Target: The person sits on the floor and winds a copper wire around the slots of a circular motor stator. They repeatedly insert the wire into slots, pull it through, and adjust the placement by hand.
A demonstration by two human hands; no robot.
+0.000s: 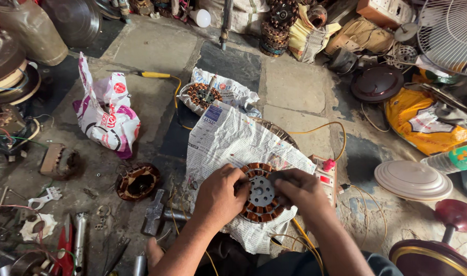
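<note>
- A cluttered repair spot on a grey stone-slab floor, with motor parts, tools and fan pieces spread all round the seated person.
- Nearest, both hands work on a round copper-wound stator with a grey metal hub, which lies on a crumpled sheet of newspaper.
- The left hand has a closed grip on the stator's left rim; the right hand pinches its right rim, fingers curled over the windings.
- Judgement: fingers pressing on the thin copper coils could scrape or snap a wire, and the paper could slide under the part.
- Just beside the right hand, yellow cable runs to a white switch box with a red plug; a snag there could tug it.
- Left, a steel hammer and a second brown wound stator lie on the floor.
- Farther off, a pink-and-white plastic bag and a white wire fan guard.
</note>
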